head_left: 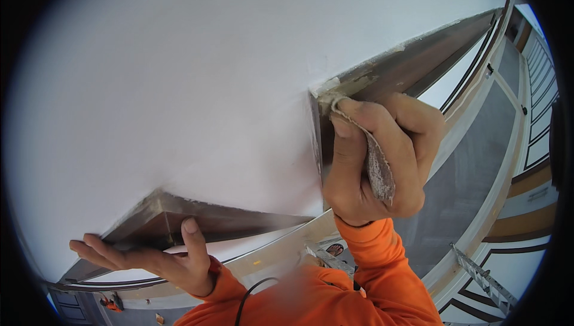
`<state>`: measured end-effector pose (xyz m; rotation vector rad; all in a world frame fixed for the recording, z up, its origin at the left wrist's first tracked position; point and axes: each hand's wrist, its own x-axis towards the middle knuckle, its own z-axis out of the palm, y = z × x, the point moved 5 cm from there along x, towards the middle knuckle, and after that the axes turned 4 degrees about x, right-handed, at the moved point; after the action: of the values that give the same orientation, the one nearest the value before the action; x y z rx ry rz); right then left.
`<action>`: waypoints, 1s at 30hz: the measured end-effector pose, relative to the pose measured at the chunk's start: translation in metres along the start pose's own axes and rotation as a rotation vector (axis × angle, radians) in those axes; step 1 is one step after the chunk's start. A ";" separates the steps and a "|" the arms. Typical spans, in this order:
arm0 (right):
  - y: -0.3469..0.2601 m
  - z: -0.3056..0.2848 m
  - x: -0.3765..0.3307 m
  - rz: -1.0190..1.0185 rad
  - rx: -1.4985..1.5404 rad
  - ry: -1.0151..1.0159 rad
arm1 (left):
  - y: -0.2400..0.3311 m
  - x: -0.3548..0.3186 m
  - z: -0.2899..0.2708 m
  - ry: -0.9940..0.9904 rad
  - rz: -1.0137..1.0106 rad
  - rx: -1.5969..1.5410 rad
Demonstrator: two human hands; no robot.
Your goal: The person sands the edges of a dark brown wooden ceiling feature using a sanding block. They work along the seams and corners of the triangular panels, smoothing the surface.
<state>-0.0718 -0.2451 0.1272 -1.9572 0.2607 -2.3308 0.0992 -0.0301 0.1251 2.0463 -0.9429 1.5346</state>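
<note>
My right hand (382,152) is closed on a folded piece of dusty, worn sandpaper (379,173). Its fingertips press one end of the sandpaper to the corner of an angular opening in a smooth white panel (227,98). Rough, pale filler (359,85) shows along the brown-grey inner face (412,66) there. Lower left, my left hand (161,260) is open, fingers stretched and thumb raised, at the edge of a second angular recess (197,224). It holds nothing; whether its fingers touch the edge I cannot tell. Both sleeves are orange.
A metal ladder (484,278) stands at lower right, beside white walls with dark trim. Far down at lower left is another person in orange (112,302). A grey panelled surface (472,164) curves along the right. A black cable (248,296) hangs by my chest.
</note>
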 end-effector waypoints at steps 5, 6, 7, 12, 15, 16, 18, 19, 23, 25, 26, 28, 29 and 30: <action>-0.002 0.004 0.004 -0.004 0.033 0.029 | 0.005 0.003 0.000 -0.001 0.031 0.004; 0.000 0.000 -0.001 0.006 0.013 0.013 | 0.005 0.003 -0.001 -0.005 0.028 0.006; 0.000 0.001 -0.001 0.009 0.015 0.015 | 0.007 0.003 -0.002 -0.008 0.025 0.008; -0.004 0.006 0.005 0.009 0.042 0.043 | 0.007 0.003 -0.001 0.000 0.020 -0.008; 0.000 0.000 -0.003 0.028 0.013 0.026 | 0.004 0.002 -0.001 -0.002 0.024 -0.007; 0.000 -0.001 -0.003 0.023 0.013 0.031 | 0.006 0.003 -0.002 -0.008 0.024 -0.002; -0.004 0.006 0.003 -0.005 0.033 0.054 | 0.008 0.002 -0.002 -0.011 0.019 -0.006; -0.005 0.006 0.004 -0.006 0.036 0.053 | 0.007 0.002 -0.001 -0.009 0.015 -0.016; -0.004 0.005 0.004 0.028 0.029 0.036 | 0.007 0.004 -0.002 -0.009 0.033 -0.019; 0.000 0.001 -0.004 0.029 0.033 0.064 | 0.009 0.003 -0.002 -0.001 0.041 -0.032; 0.000 0.002 -0.003 0.016 0.038 0.069 | 0.009 0.003 -0.002 0.003 0.044 -0.039; -0.004 0.005 0.006 -0.019 0.029 0.060 | 0.007 0.003 -0.001 -0.002 0.040 -0.036; -0.006 0.007 0.008 -0.031 0.031 0.059 | 0.007 0.003 0.000 -0.005 0.038 -0.035; -0.007 0.009 0.009 -0.033 0.048 0.062 | 0.006 0.003 0.000 -0.006 0.040 -0.026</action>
<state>-0.0640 -0.2406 0.1386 -1.8841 0.1761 -2.3980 0.0954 -0.0346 0.1275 2.0266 -1.0061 1.5300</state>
